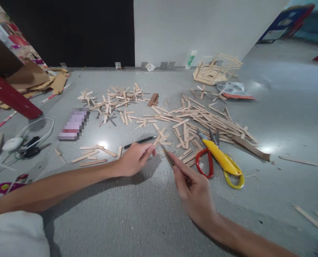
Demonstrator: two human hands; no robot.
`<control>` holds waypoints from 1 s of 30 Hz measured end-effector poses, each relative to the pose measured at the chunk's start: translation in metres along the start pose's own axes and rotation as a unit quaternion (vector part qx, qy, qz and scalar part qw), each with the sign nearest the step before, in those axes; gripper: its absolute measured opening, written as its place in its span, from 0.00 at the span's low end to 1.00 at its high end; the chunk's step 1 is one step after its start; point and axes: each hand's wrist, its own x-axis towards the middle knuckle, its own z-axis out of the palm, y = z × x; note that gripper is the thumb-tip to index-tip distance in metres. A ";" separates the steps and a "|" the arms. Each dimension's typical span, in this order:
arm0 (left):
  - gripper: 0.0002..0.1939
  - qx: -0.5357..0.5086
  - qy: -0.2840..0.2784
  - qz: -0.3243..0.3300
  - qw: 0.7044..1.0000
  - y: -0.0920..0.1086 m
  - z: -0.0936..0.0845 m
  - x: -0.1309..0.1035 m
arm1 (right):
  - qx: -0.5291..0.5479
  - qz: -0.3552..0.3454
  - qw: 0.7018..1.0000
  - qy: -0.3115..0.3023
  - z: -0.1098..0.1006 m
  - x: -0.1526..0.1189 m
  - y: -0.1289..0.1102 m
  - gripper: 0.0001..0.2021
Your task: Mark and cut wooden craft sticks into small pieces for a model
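Observation:
My left hand [136, 159] is closed in a pinch at the middle of the grey surface, fingertips close to some wooden craft sticks [161, 135]. Whatever it may pinch is too small to make out. In my right hand [195, 189] is a thin tool with a pointed grey tip [164, 149], aimed toward the left fingertips; most of it is hidden by the fingers. Just beyond my left hand lies a slim black pen-like tool [140, 141]. Right of my right hand, a yellow-handled cutter [220, 157] rests across scissors [205, 175] with red and yellow handles.
Behind is a large pile of craft sticks [209, 119], with small joined stick pieces [118, 96] left of it. A stick frame [215, 71], a glue stick [191, 59] and a plastic packet [235, 91] are near the wall. A phone [73, 123] and cables [38, 121] lie left.

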 end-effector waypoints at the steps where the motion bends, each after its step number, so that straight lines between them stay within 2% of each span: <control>1: 0.22 -0.002 -0.001 0.007 1.000 -0.001 0.000 0.000 | 0.001 -0.007 1.000 0.000 0.000 0.000 0.001 0.20; 9: 0.20 -0.001 0.012 0.042 0.999 -0.004 0.003 -0.001 | -0.039 -0.018 0.999 -0.004 -0.001 0.001 -0.001 0.20; 16: 0.18 0.006 0.066 0.013 0.998 -0.006 0.005 -0.001 | -0.073 -0.045 0.996 -0.007 0.002 -0.002 -0.005 0.21; 20: 0.20 -0.005 0.045 0.003 0.999 -0.003 0.003 0.002 | -0.073 -0.032 0.997 0.017 0.000 0.000 -0.004 0.22; 25: 0.24 -0.021 0.007 0.003 1.000 -0.001 0.000 0.004 | -0.051 -0.024 0.998 0.013 -0.001 0.001 -0.002 0.21; 30: 0.23 -0.022 0.001 0.005 1.000 -0.001 0.000 0.004 | -0.036 -0.035 0.999 0.013 0.000 0.001 0.001 0.21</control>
